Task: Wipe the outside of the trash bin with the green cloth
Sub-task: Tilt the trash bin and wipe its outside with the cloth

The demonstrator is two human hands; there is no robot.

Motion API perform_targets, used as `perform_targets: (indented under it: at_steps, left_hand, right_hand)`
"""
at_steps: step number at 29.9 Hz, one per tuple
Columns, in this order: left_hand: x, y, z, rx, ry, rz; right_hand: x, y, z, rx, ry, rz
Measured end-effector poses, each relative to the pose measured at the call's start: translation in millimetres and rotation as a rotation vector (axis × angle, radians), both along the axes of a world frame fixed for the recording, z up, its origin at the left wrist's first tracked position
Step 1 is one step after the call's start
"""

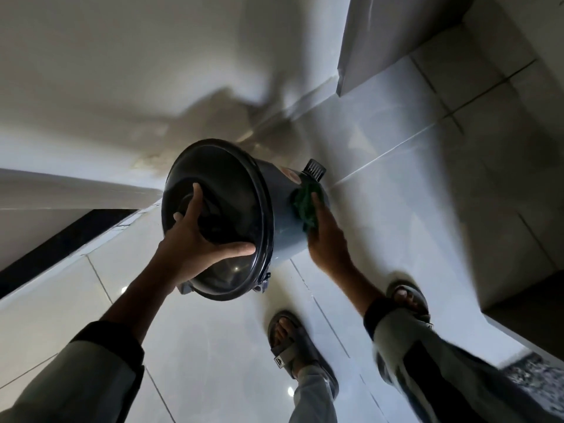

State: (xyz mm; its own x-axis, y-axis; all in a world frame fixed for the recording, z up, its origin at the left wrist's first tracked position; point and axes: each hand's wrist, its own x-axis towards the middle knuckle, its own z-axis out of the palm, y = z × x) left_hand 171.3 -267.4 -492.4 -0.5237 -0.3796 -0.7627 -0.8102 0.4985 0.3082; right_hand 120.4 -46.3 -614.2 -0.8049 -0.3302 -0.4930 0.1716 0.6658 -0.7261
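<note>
A round grey trash bin [283, 209] with a dark rim is tipped toward me above the floor, its open mouth facing the camera. My left hand [198, 239] grips the rim, thumb over the lower edge and fingers spread inside the mouth. My right hand [326, 239] presses the green cloth [306, 206] flat against the bin's outer right wall. A black ribbed pedal [314, 169] sticks out at the bin's far end.
Glossy pale floor tiles [213, 346] lie below. My two feet in grey sandals [293, 346] stand just under the bin. A white wall rises behind, a dark skirting strip [61, 239] runs at left, and a grey tiled step [503, 178] sits at right.
</note>
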Motion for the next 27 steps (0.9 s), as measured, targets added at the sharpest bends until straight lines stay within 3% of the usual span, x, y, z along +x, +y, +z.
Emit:
perform_targets:
  at_steps: [5,7,11,15,17,19,23,27]
  left_hand:
    - [-9,-14,-4,0.056,0.010,0.058]
    - [-8,-15,-6,0.064,0.013,0.066]
    - [-12,-13,-3,0.034,0.005,0.121]
    - [-20,-11,-2,-0.006,-0.014,0.184]
    - [-23,-11,-2,-0.018,-0.016,0.191]
    - [-26,-10,-2,-0.026,-0.011,0.182]
    - [-32,-6,-7,-0.065,0.017,0.173]
    - [-32,14,-12,-0.172,0.023,0.126]
  right_hand:
    - [-44,9,-65,0.095,-0.472,-0.345]
    - [-37,4,-63,0.099,-0.573,-0.404]
    - [-7,-14,-1,0.130,-0.379,-0.235]
    - [29,-20,66,-0.216,0.045,-0.042]
    - [36,-17,65,-0.320,0.097,-0.055]
    - [37,-18,47,-0.251,0.079,-0.118]
    - [7,-26,-12,-0.015,-0.266,-0.405]
    - [-35,-16,-40,-0.109,-0.637,-0.712]
